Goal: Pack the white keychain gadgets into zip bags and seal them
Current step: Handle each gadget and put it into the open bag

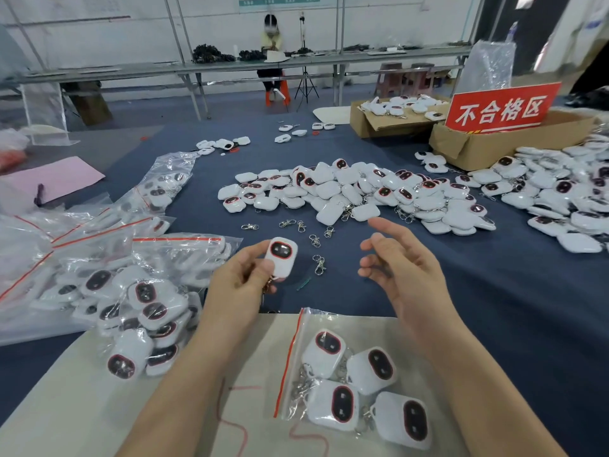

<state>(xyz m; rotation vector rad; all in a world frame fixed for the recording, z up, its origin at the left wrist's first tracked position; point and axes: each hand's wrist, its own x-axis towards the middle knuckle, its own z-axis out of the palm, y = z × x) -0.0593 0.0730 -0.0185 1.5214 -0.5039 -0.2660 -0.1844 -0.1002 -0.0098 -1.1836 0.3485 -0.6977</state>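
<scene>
At the far left a pink paper sheet (52,179) lay on the counter (494,291), which was covered in dark blue cloth. Just right of it a heap of clear plastic zip bags with red seal strips (99,275) was piled, each filled with white gadgets. Part of the heap spilled onto a pale beige sheet (99,407) at the near edge.

The left hand (237,285) was raised above the counter. A single white keychain gadget with a dark oval, red-rimmed face (281,257) was pinched between its thumb and fingers, face up, and a metal clasp could be seen below, against the palm. Several loose silver metal clasps (319,264) were scattered on the cloth just beyond it.

Below the hands, a clear zip bag with a red strip along its left edge (356,377) lay flat on the beige sheet, and four gadgets were held inside it. Whether its strip was pressed closed could not be told.

The right hand (402,268) was held over the counter with fingers loosely spread, and nothing was grasped in it.

Behind the hands a broad pile of loose white gadgets (346,192) was spread, some face down. Further right two brown cardboard boxes (494,146) were set, a red sign with white characters (501,108) propped on the nearer one. A second large heap of gadgets (566,199) was spread at the right edge.
</scene>
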